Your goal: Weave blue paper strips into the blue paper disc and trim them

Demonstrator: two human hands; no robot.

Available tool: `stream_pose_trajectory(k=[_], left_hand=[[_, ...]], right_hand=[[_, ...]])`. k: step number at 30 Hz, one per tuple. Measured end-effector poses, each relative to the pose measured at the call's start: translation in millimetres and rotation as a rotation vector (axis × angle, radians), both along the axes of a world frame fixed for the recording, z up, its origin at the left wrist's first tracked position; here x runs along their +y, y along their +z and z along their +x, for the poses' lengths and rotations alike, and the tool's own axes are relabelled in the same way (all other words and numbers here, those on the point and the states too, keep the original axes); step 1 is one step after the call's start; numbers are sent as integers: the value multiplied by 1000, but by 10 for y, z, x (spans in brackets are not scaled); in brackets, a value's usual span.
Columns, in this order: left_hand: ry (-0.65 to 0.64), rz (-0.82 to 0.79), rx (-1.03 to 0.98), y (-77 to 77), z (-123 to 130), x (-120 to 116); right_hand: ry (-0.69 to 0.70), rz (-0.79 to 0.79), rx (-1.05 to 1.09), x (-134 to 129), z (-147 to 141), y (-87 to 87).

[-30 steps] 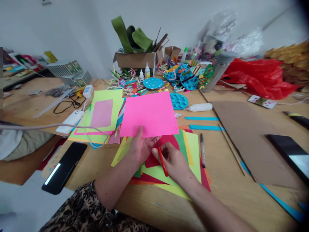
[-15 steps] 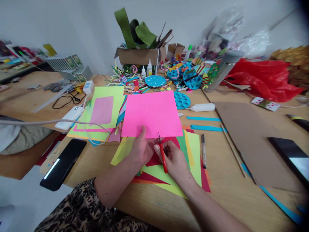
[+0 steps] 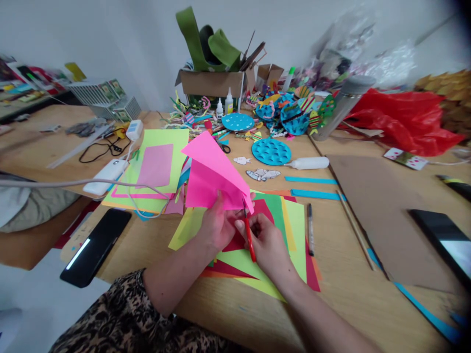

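My left hand (image 3: pixel 220 223) pinches the near edge of a bright pink sheet of paper (image 3: pixel 206 184), thumb on top and fingers underneath. The sheet's right side is folded over towards the left and front. In my right hand (image 3: pixel 268 240) are red-handled scissors (image 3: pixel 250 238), with the blades at the sheet's near right part. Whether the blades are apart I cannot tell. Under both hands lies a loose stack of coloured paper (image 3: pixel 298 240) in yellow, red, green and orange.
Left of the stack are a black phone (image 3: pixel 96 247), a white power bank (image 3: pixel 106 175) and yellow-green sheets (image 3: pixel 178 142). Behind lie fish cut-outs (image 3: pixel 263 174), a scalloped blue disc (image 3: pixel 271 151) and a white glue bottle (image 3: pixel 311 163). A pen (image 3: pixel 310 229) and cardboard (image 3: pixel 390 215) are at right.
The pink sheet lay flat and open; its right side has now folded over, uncovering the fish cut-outs and blue disc behind it. Both hands stay nearly in place.
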State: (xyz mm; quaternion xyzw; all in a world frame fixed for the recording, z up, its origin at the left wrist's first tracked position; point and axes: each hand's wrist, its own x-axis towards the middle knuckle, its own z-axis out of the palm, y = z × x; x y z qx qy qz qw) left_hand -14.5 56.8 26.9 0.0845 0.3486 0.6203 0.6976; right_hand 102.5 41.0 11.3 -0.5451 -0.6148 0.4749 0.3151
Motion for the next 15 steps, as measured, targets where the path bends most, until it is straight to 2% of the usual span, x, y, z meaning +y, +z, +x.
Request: stream_pose_trajectory(k=[5, 10, 15], left_hand=[[48, -31, 22, 0, 7, -2], [29, -87, 31, -70, 3, -2], [64, -15, 60, -15, 9, -14]], right_hand=[[-13, -40, 18, 8, 7, -21], [-17, -86, 80, 21, 16, -92], [-12, -122, 86, 7, 43, -62]])
